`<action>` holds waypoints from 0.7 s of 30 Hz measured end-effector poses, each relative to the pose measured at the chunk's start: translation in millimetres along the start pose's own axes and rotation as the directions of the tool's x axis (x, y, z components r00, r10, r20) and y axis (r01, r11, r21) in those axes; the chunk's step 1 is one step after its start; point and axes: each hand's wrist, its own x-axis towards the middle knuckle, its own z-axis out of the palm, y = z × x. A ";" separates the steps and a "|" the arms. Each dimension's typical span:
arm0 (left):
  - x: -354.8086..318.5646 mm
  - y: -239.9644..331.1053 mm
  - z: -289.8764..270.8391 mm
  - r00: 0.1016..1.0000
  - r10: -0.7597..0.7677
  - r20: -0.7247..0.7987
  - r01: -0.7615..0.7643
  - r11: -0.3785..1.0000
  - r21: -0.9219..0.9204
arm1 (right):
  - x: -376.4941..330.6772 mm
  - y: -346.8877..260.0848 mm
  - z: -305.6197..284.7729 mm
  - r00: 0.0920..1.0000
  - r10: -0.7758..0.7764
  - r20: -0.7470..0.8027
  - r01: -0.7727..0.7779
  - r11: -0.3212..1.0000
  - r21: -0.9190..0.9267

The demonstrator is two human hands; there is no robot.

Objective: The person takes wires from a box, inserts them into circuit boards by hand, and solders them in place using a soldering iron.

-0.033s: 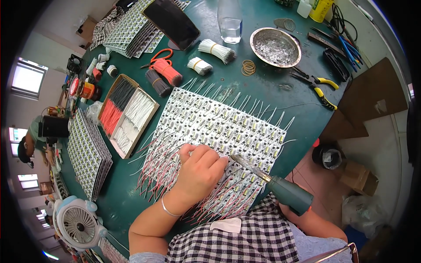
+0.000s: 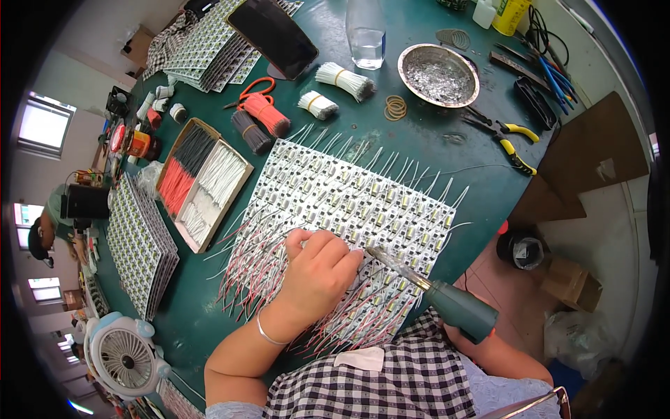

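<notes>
Nothing seen moved since earlier frame. Left hand (image 2: pixel 317 269) pressed flat, fingers curled on white panel of LED boards (image 2: pixel 349 202) at near table centre, steadying it. Right hand, mostly hidden, wrapped round green-handled soldering iron (image 2: pixel 447 297), tip kept at board joint.

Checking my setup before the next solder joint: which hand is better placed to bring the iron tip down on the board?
Right, probably: the right hand holds the soldering iron, tip beside the left hand.

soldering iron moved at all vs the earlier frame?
No. The soldering iron sits the same: tip on the LED panel just right of the left hand, handle past the table's near edge. Both pictures match.
</notes>
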 end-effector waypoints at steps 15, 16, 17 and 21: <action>1.7 1.0 -1.2 0.999 -0.005 0.044 0.004 1.000 0.013 | -4.4 -9.2 -11.4 0.994 0.110 -0.024 -0.110 0.994 -0.008; 2.0 1.2 -1.5 0.999 -0.009 0.050 0.008 1.000 0.014 | -4.5 -9.8 -11.4 0.994 0.109 -0.026 -0.109 0.994 -0.007; 2.5 1.1 -1.6 0.999 -0.007 0.050 0.006 1.000 0.016 | -4.3 -11.0 -10.7 0.987 0.157 -0.043 -0.154 0.987 0.052; 2.1 2.1 -0.9 0.999 -0.003 0.047 0.003 1.000 0.016 | 0.6 -19.1 -14.6 0.982 0.183 -0.049 -0.176 0.977 0.121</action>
